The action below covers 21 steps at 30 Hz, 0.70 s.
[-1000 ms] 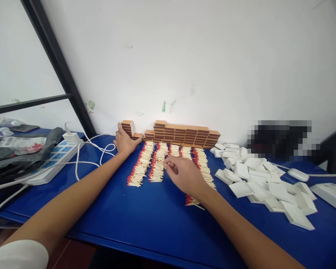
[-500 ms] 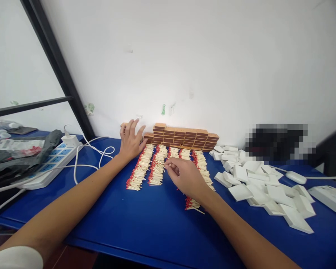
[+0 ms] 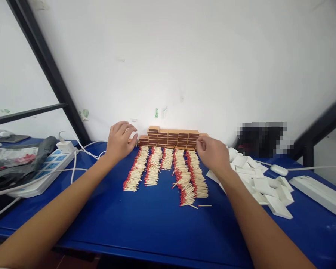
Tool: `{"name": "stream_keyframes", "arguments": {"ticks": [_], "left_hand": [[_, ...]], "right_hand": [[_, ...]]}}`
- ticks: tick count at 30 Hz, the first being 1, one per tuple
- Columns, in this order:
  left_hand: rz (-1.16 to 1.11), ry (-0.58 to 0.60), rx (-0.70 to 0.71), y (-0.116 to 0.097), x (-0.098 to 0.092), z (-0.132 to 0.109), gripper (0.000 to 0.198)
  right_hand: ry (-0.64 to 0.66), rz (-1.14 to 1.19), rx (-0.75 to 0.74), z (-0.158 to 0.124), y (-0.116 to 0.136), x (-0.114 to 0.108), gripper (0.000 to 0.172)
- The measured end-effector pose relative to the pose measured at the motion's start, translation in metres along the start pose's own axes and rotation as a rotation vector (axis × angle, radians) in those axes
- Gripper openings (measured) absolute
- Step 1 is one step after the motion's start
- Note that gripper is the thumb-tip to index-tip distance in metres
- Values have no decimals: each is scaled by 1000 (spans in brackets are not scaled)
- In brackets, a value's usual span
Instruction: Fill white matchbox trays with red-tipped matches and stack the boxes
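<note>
— Where was the person's left hand (image 3: 119, 141)?

— At the left end of the stack of brown matchboxes (image 3: 172, 137), raised a little above the blue table (image 3: 145, 228). Its fingers were curled and its back faced the camera. A single brown box showed just beside the thumb, but whether the hand gripped it could not be told.

— And the right hand (image 3: 213, 154)?

— At the right end of that stack, with thumb and forefinger close together against the end boxes. The fingertips appeared to touch the stack; whether they pinched a box could not be told either.

— Where did the stack itself stand?

— Several layers high against the white wall (image 3: 184, 67), between the two hands.

— And the matches (image 3: 168, 168)?

— In front of the stack, laid in rows that ran from its foot toward the person. The rows in front of its right half were longer and untidier, and one match lay loose at their near end.

— What else lay about it?

— To the right of the stack, a heap of white trays (image 3: 261, 183), partly behind the right forearm, and beyond them a mouse (image 3: 279, 170). Well to the left of the stack lay a power strip (image 3: 41, 170) with white cables.
</note>
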<state>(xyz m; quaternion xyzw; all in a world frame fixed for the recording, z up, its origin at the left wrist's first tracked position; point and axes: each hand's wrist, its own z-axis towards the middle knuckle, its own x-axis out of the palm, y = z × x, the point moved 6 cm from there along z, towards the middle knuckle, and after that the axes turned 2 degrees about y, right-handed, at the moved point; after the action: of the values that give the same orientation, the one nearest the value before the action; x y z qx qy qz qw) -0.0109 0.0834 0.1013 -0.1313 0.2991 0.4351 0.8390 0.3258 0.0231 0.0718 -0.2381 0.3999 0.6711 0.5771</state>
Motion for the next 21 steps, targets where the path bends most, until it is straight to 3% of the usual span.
{"name": "stream_keyframes", "arguments": {"ticks": [5,8,12,17,19,21], "left_hand": [[-128,10,181,-30,-4,-32,10],[-183,18,204,-33,3,-47,10],[-280,-17,252,-37,3,-50,13],[-331,4,321,-52,1,-51,12],[-345,29,328,-56,2,-52,12],[-350,31,332,-60,1,-52,11]], "right_hand": [[78,-299,-10,11,-53,3,20],[193,-301,-4,14,-79,9,16],[249,-285,-1,12,-97,7,18],[274,-269,20,12,-102,5,21],[245,-260,2,14,-89,4,16],[191,-212,-63,12,-61,2,13]]}}
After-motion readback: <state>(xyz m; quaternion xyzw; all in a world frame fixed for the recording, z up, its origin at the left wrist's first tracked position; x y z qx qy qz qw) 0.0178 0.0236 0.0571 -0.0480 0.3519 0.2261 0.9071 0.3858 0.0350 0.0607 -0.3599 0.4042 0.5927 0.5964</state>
